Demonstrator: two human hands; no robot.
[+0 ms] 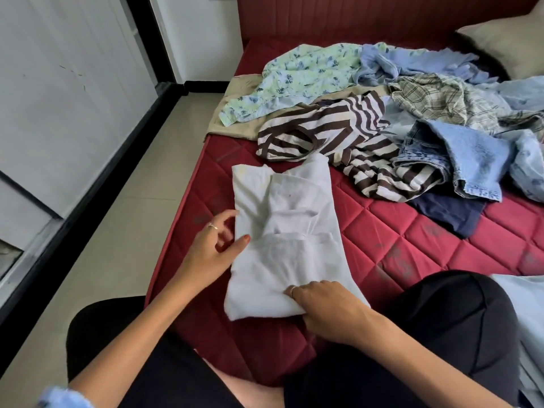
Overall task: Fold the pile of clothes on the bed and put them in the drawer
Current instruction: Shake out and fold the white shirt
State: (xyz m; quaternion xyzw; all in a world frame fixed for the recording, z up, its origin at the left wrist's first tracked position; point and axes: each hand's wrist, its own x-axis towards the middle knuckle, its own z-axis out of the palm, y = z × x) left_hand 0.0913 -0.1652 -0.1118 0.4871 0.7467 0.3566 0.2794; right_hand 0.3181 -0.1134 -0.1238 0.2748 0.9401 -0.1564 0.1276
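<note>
Right hand (pixel 326 310) first: fingers curled down over the near edge of the white shirt (pixel 285 231), pinching the cloth at its near right corner, a ring showing on one finger. Left hand (pixel 215 245) sits at the shirt's left edge, fingers loosely spread, thumb laid on the fabric, the other fingers bent just beside the fold; a ring there too. The shirt lies partly folded, sleeves tucked in, a long narrow shape running from near to far on the red quilted mattress (pixel 397 237). Beyond it, touching its far end, a brown-and-white striped top (pixel 338 128) lies crumpled. Far left, a floral garment (pixel 294 81) spreads over tan cloth (pixel 232 113). To the right the pile goes on: jeans (pixel 459 166), a plaid shirt (pixel 441 98), light blue pieces (pixel 412 63), and something navy (pixel 450 213) under the jeans' near edge. A pillow (pixel 512 39) rests at the far right against the red headboard (pixel 353 16). The person's knees in black frame the near view, the right one (pixel 459 316) on the mattress. Tiled floor (pixel 123 219) runs along the left.
</note>
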